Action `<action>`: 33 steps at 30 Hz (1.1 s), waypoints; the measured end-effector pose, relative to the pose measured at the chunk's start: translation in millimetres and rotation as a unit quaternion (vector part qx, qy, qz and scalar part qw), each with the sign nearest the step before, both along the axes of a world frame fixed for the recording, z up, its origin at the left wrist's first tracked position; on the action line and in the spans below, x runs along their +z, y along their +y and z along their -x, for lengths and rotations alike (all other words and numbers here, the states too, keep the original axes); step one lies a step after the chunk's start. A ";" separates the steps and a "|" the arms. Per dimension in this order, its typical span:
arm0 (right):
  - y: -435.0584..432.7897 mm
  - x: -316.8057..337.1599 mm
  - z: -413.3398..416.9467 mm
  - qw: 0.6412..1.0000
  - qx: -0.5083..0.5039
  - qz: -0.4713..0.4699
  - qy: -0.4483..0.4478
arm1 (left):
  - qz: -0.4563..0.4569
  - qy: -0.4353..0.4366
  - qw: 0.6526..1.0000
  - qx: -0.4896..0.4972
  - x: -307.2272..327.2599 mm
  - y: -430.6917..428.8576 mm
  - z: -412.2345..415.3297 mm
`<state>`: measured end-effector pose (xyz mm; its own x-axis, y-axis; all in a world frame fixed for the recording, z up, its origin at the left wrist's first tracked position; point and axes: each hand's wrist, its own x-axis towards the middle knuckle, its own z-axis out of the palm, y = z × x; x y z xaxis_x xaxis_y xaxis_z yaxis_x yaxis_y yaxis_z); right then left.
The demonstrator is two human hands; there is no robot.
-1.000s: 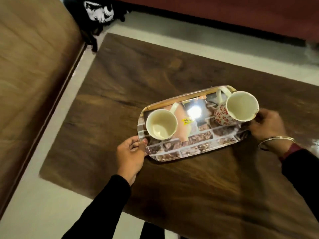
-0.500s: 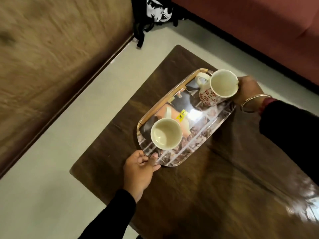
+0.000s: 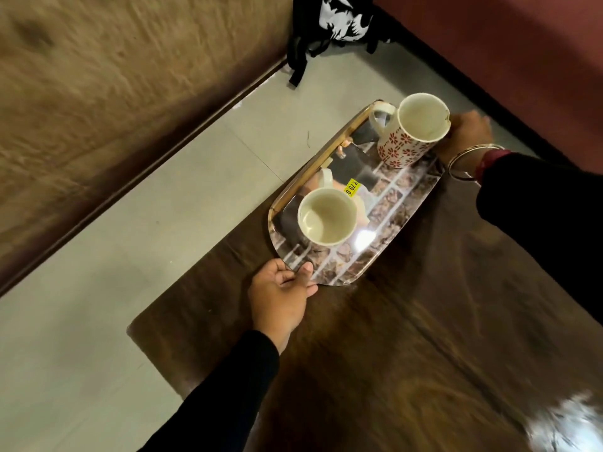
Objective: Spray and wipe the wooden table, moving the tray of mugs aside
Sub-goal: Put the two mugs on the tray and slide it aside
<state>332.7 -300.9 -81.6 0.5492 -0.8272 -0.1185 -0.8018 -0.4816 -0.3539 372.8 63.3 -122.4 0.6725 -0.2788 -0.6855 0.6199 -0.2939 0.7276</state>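
Ahead, black bag (image 3: 339,24), red sofa (image 3: 522,60); left hand (image 3: 277,298), right hand (image 3: 470,132) tight around tray (image 3: 396,203) ends.

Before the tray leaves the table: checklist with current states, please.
1. Left hand grips the near end of the tray, thumb on the rim: ok.
2. Right hand grip at the far end: cannot tell, fingers hidden behind the floral mug.
3. Plain mug and floral mug upright on the tray: ok.
4. Mugs empty: ok, both look dry inside.
5. Floral mug clear of the rim: not ok, it stands right at the far end.
6. Set-down spot: cannot tell; floor and a black bag lie beyond the tray.
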 end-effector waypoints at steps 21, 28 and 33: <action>10.5 0.6 13.6 0.999 -0.037 -0.030 -0.018 | -0.026 -0.014 0.999 0.020 -4.0 1.6 -0.9; 10.9 -7.0 17.2 0.998 -0.041 -0.041 -0.033 | -0.039 -0.016 0.999 0.013 1.3 0.8 -0.5; 13.9 -17.2 21.2 0.994 -0.028 -0.060 -0.086 | -0.040 -0.024 0.999 0.020 10.7 0.0 0.8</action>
<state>311.6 -287.0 -98.8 0.5228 -0.8432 -0.1256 -0.7488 -0.3838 -0.5403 372.1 63.4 -111.7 0.7149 -0.1964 -0.6711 0.5975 -0.3269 0.7322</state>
